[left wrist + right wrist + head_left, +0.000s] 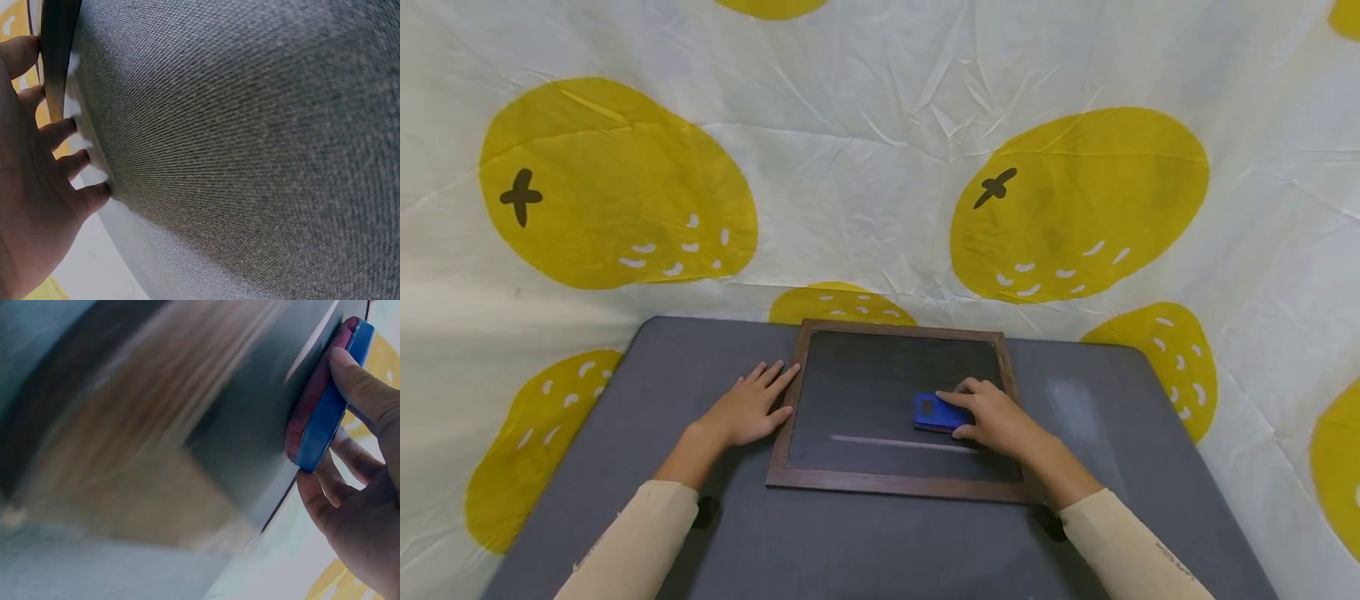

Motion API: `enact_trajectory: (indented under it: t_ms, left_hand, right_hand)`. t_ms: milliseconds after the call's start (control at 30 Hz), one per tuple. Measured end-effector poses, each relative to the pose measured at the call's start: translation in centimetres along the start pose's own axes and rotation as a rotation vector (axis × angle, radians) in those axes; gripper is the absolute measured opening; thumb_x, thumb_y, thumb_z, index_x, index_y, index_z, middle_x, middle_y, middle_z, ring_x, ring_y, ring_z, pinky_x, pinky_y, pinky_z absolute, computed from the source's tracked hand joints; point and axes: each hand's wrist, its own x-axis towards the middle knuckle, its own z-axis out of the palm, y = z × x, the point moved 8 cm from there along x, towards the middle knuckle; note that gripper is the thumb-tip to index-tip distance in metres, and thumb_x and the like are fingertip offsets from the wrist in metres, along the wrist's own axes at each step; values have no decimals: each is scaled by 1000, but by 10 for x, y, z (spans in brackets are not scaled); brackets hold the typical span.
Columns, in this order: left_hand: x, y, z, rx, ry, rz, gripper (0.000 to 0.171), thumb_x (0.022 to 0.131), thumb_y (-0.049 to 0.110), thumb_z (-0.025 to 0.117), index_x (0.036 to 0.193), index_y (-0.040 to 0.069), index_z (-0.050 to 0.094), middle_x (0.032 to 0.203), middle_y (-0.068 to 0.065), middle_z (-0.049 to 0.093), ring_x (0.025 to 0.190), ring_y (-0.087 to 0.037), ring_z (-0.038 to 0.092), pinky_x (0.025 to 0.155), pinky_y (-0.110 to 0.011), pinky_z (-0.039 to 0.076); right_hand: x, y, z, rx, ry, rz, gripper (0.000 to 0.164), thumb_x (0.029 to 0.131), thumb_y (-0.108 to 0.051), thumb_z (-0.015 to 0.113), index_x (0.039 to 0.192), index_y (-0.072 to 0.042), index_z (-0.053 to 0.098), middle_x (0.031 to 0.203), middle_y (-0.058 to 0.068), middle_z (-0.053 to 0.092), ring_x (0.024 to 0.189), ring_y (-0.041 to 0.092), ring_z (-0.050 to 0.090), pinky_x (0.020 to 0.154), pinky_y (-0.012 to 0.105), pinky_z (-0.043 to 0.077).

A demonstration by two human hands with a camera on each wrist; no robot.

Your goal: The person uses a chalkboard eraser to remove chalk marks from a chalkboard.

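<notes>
We find the right hand [996, 419] gripping the eraser [937, 414] just beyond the crosswise line [902, 443]. Spread left hand [747, 410] touches the frame [895, 483].

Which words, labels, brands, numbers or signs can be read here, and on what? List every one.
No readable text anywhere.
Blue eraser: a dark patch on top, too small to tell whether it bears print.
Right sleeve and left sleeve: small dark marks, too small to read.
Blackboard: a pale line, no letters.
Cloth: printed shapes, no lettering.
</notes>
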Motion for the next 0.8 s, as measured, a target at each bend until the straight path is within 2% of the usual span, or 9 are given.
enact_trajectory:
  t_ms: [167,400,800]
  left_hand:
    - [0,-1,2,7,11,6,69,108,47,47,167,18,23,168,-22,27,154,-51,21,116,-75,24]
    - [-2,-2,3,6,19,3,69,108,47,48,167,19,24,169,-21,27,155,-51,21,116,-75,25]
    - [-3,1,0,-17,21,12,70,107,47,50,166,16,26,168,-22,28,154,-52,22,116,-76,24]
  right_hand:
    - [-17,18,0,17,37,18,66,84,-26,86,145,-12,63,122,15,63,106,34,61,90,53,55]
    - [-33,33,-3,39,71,41,65,84,-24,86,143,-11,64,123,17,62,108,36,60,92,55,53]
    - [-34,34,-4,30,68,27,64,84,-25,87,142,-9,65,120,15,63,105,33,61,90,54,53]
